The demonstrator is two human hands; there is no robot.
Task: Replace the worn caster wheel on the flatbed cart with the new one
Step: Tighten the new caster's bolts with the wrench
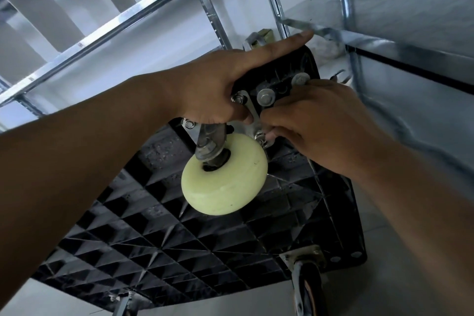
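Head view: a cream caster wheel (225,177) sits bolted at the far corner of the upturned flatbed cart (159,246). The left hand (218,84) grips that corner and the right hand (320,120) pinches a mounting nut (261,136). The wheel looks hard, slick and light, so the steel fork (210,141) likely offers a surer hold.

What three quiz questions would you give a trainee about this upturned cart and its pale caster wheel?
1. True or false: the left hand grips the pale yellow plastic caster wheel.
2. The right hand pinches at: A a silver corner nut; B a dark rubber wheel; C a shelf rail.
3. What colour is the ribbed plastic cart deck?
Key: 1 false, it grips the cart deck; 2 A; 3 black.
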